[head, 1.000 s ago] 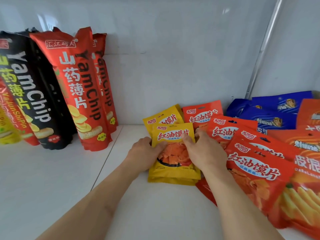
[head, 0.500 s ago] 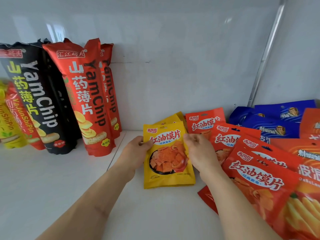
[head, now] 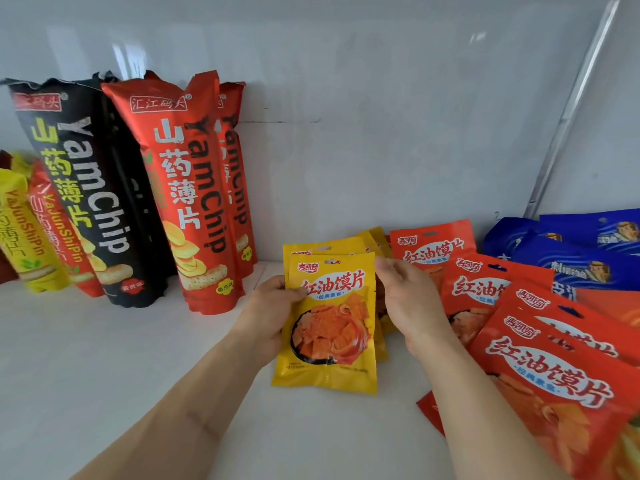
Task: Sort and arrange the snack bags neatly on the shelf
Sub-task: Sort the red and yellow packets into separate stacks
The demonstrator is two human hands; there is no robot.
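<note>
- Holding the yellow bag point(head: 329, 327) by its two side edges, the left hand point(head: 266, 313) and right hand point(head: 408, 303) pinch it above the shelf point(head: 104, 358).
- Open room stays left, before the tall red bag point(head: 187, 188); red bags point(head: 540, 358) crowd the right.

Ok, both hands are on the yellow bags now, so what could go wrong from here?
1. The left hand and right hand grip several yellow bags together; one behind could slip out unseen.
2. The red bags lie overlapped right beside the right forearm; a nudge may scatter them further.
3. The tall YamChip bags lean, so a bump could topple them.
</note>
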